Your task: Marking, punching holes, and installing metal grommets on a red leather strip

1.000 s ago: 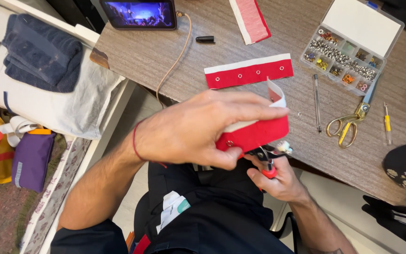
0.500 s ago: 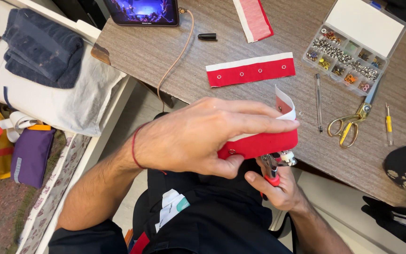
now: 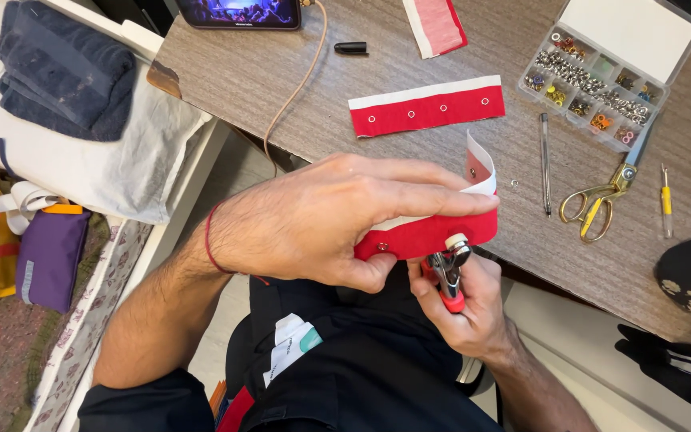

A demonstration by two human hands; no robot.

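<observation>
My left hand (image 3: 337,220) reaches across in front of me from the left, palm down, fingers stretched long toward the right and thumb tucked beneath. It pinches a red fabric strip (image 3: 429,232) with a white backing, fingers on top and thumb below. The strip sits at the near edge of the wooden table (image 3: 281,88), just over my lap. Its long axis runs left to right, and its far right end curls upward, showing the white side. A small metal eyelet shows near the strip's left end, by my thumb.

My right hand (image 3: 473,308) comes up from below, fist closed around the red handles of a pair of eyelet pliers (image 3: 448,272). The pliers stand nearly upright, metal head pointing up and touching the strip's lower edge near its right end.

Farther back on the table lies a second red strip (image 3: 425,108) with a row of eyelets, also lying left to right. To the right are a clear plastic organizer box (image 3: 601,72) of small metal fittings, gold-handled scissors (image 3: 601,200) and a thin pen (image 3: 545,160).
</observation>
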